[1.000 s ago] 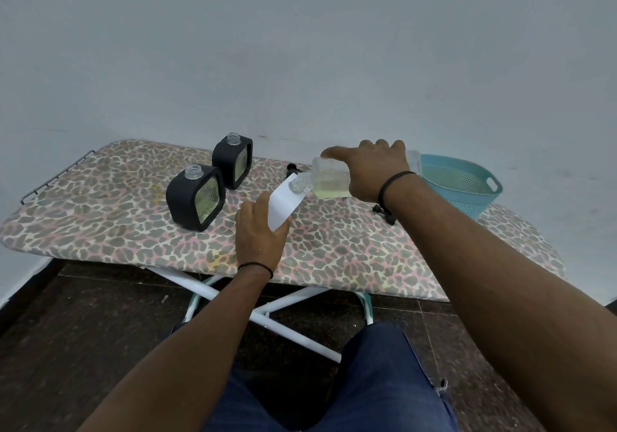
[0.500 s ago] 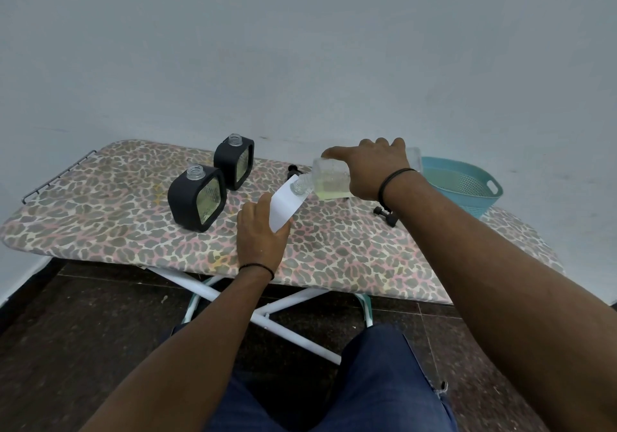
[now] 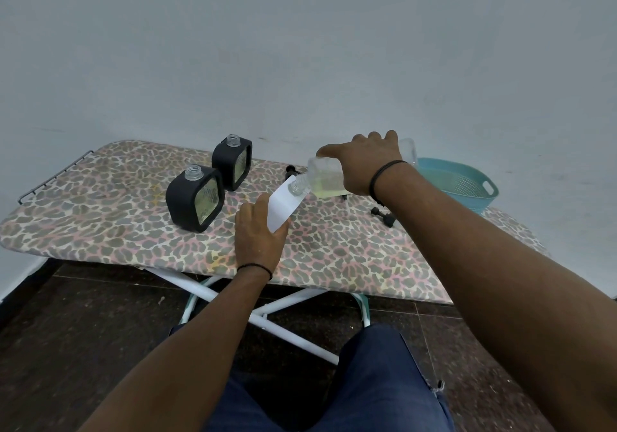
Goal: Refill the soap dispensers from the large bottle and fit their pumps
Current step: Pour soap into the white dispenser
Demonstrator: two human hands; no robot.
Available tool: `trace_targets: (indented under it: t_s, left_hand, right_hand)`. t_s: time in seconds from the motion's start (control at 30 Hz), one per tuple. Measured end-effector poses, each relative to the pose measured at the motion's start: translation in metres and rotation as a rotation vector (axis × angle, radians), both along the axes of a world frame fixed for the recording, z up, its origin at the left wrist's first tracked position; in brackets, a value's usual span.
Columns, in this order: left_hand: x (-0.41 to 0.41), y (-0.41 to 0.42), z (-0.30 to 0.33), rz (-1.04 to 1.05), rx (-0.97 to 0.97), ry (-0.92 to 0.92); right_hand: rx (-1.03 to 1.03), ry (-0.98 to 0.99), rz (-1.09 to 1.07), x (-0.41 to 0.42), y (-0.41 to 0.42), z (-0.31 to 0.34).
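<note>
Hands (image 3: 365, 161) tipping clear bottle (image 3: 325, 177), pale yellow soap, uncapped

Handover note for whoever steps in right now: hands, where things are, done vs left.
Right hand grips the large bottle, tipped on its side, neck touching a white paper held in the left hand.
Two black dispensers stand open-necked on the ironing board; both show liquid.
Pumps lie loose on the board.
Left: put the bottle down, fit both pumps.

Two black soap dispensers (image 3: 195, 203) (image 3: 232, 161), one large bottle (image 3: 325, 177), two loose pumps (image 3: 383, 215) (image 3: 291, 173), one basket (image 3: 467, 187).
</note>
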State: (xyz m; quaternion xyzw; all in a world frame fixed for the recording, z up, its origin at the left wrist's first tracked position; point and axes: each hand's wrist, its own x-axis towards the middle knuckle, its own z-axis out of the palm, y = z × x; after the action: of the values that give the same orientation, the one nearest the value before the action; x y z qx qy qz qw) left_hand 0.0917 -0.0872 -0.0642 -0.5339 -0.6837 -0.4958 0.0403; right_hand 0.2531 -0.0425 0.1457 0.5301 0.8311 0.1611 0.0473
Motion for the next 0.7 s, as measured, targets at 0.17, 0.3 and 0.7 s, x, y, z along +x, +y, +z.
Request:
trace_targets:
  t_s: [0.17,0.3,0.7]
  left_hand:
    - [-0.001,0.000,-0.001,0.007,-0.001,0.008]
    - [0.000,0.001,-0.001,0.006,0.002,0.009]
    - [-0.001,0.000,0.000,0.000,0.018,0.003]
  right_hand:
    - [-0.010,-0.008,-0.001,-0.002,0.000,0.002]
    - [-0.032,-0.019,-0.002,-0.004,0.001,0.005]
    - [-0.038,-0.079,-0.003,-0.014,0.000,0.015]
